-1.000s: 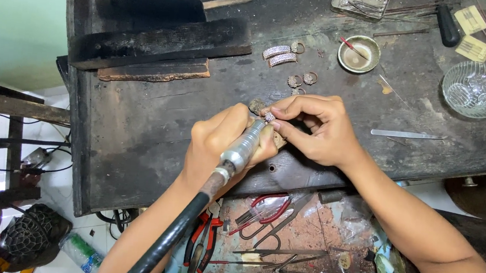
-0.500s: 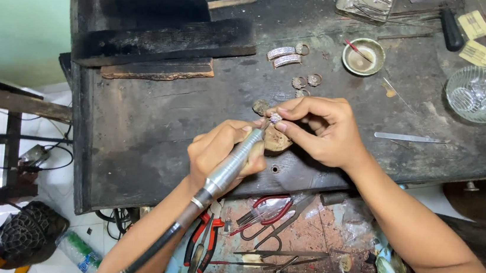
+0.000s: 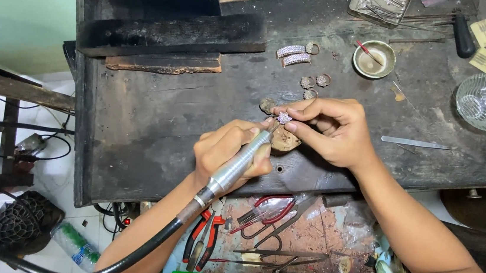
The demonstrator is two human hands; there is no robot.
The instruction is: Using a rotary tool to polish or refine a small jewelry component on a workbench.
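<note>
Pinching a small sparkling silver ring (image 3: 284, 118) mid-frame, the right hand (image 3: 332, 130) risks slipping if the left hand's (image 3: 227, 150) tightly gripped metal rotary handpiece (image 3: 240, 163) skids.

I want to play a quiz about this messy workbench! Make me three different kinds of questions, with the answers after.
1. True or false: the left hand holds a hammer.
2. What does the right hand pinch at its fingertips? A) a sparkly ring B) a coin C) a screw
3. Fill in: the red-handled pliers lie in the open ____ under the workbench.

Key
1. False: it holds a silver rotary handpiece on a black flexible shaft.
2. A: the sparkly ring.
3. drawer.
</note>
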